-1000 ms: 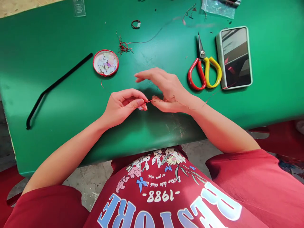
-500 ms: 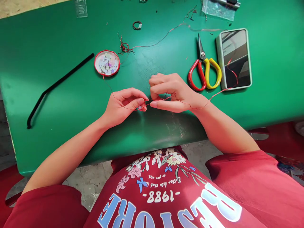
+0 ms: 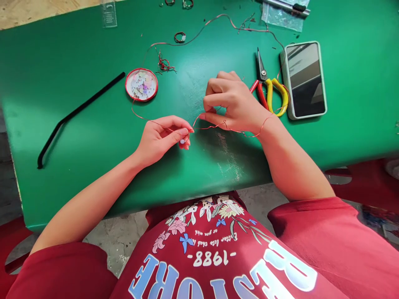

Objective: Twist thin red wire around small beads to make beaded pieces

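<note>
My left hand [image 3: 165, 139] pinches a thin red cord between thumb and forefinger, and a small pale bead [image 3: 182, 141] shows just under its fingertips. To the right, my right hand [image 3: 230, 101] is closed, its thumb and forefinger gripping another stretch of the red cord [image 3: 213, 127]. Between the hands the cord forms a loose loop, with a small kink near my right thumb. One strand crosses my right wrist; another runs over my left hand toward a round red-rimmed dish [image 3: 141, 99] holding tiny beads and pale sequin-like pieces. Fingertip details are partly hidden.
Red-and-yellow-handled scissors [image 3: 269, 89] lie beside a phone [image 3: 305, 79] at the right. A bent black stick [image 3: 81, 110] lies left. Cord scraps [image 3: 164, 63], a cord ring [image 3: 180, 37] and a plastic bag [image 3: 282, 18] are farther back on the green table [image 3: 77, 50].
My right hand has moved up and slightly away from my left, pulling cord along. The long cord at the back has swung into a higher arc and off the phone's front.
</note>
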